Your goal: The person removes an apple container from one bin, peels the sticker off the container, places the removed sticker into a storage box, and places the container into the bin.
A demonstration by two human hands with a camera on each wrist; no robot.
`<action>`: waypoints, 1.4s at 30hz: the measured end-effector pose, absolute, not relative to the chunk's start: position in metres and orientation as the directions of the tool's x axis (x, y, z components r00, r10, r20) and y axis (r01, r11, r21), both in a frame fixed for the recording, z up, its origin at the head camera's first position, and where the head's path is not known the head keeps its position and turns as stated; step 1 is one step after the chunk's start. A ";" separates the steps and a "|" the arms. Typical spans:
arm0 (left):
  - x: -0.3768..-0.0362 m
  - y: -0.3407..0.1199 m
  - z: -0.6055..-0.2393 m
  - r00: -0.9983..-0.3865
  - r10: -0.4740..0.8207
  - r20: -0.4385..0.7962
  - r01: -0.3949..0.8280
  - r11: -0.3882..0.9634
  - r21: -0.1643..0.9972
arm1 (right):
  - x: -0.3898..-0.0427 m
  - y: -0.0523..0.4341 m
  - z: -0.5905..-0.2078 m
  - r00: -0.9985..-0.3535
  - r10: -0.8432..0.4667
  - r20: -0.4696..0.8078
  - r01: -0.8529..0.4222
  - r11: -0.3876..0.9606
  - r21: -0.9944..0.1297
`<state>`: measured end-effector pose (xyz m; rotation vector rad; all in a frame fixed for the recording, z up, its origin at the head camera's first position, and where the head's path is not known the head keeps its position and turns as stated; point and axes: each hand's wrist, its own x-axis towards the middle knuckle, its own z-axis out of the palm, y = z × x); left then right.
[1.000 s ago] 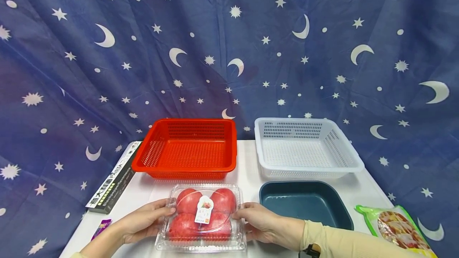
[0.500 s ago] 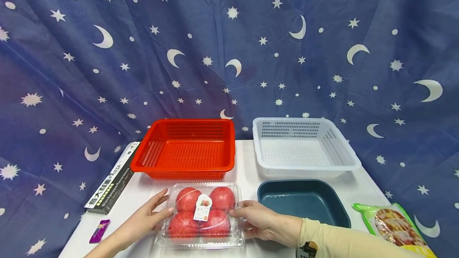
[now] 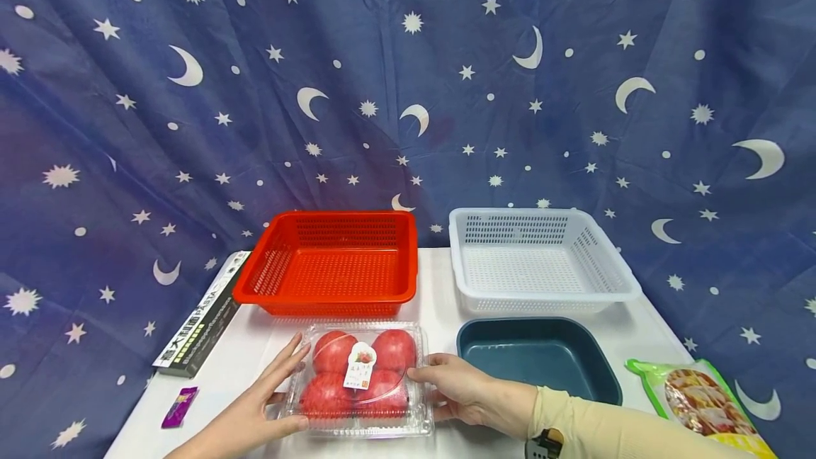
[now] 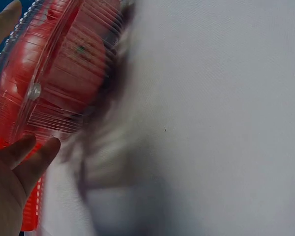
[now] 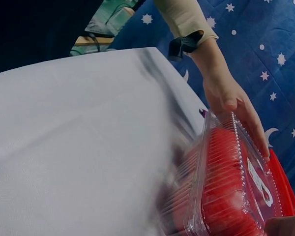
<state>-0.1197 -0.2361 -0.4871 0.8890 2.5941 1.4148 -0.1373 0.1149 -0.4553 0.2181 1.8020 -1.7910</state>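
Observation:
A clear plastic clamshell box [image 3: 357, 431] of several round red fruits [image 3: 326, 395] sits at the front middle of the table, with a white label [image 3: 359, 367] on its lid. My right hand [image 3: 460, 388] grips its right side, thumb on top and the other fingers low at the side. Around the left side my left hand [image 3: 258, 399] is spread wide, thumb at the near corner and fingers along the far part. The left wrist view shows these fingers straight beside the box wall [image 4: 54, 123]. Whether the box fully rests on the table cannot be told.
Behind the box stands a red basket [image 3: 325, 301], with a white basket [image 3: 548, 297] to its right. A dark blue tray [image 3: 542, 363] lies beside my right hand. A pasta box [image 3: 200, 321] and a purple packet [image 3: 179, 408] lie left, a green food bag [image 3: 701, 402] right.
My left hand has let go of the box's left side and spread its fingers, thumb moving toward the near corner. The right hand keeps its grip; the box has barely shifted.

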 end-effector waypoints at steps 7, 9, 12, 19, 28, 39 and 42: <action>-0.120 -0.241 -0.501 -0.855 0.479 0.199 0.422 0.420 0.803 | -0.138 0.113 -0.456 -0.813 -0.286 -0.507 0.503 0.093 -0.859; -0.119 -0.242 -0.504 -0.863 0.469 0.185 0.397 0.406 0.823 | -0.138 0.112 -0.456 -0.812 -0.288 -0.508 0.503 0.099 -0.859; -0.119 -0.242 -0.507 -0.865 0.469 0.178 0.384 0.390 0.837 | -0.138 0.111 -0.457 -0.812 -0.289 -0.507 0.501 0.102 -0.860; -0.120 -0.240 -0.504 -0.891 0.432 0.138 0.332 0.416 0.847 | -0.140 0.113 -0.454 -0.812 -0.291 -0.505 0.498 0.106 -0.861; -0.120 -0.241 -0.504 -0.848 0.491 0.197 0.385 0.317 0.867 | -0.146 0.124 -0.433 -0.901 -0.237 -0.363 0.312 0.225 -0.923; -0.121 -0.240 -0.502 -0.872 0.458 0.170 0.348 0.338 0.875 | -0.176 0.127 -0.404 -0.867 -0.495 0.054 -0.317 0.466 -0.826; -0.120 -0.240 -0.502 -0.874 0.457 0.163 0.337 0.332 0.881 | -0.185 0.116 -0.404 -0.813 -0.577 0.075 -0.429 0.508 -0.747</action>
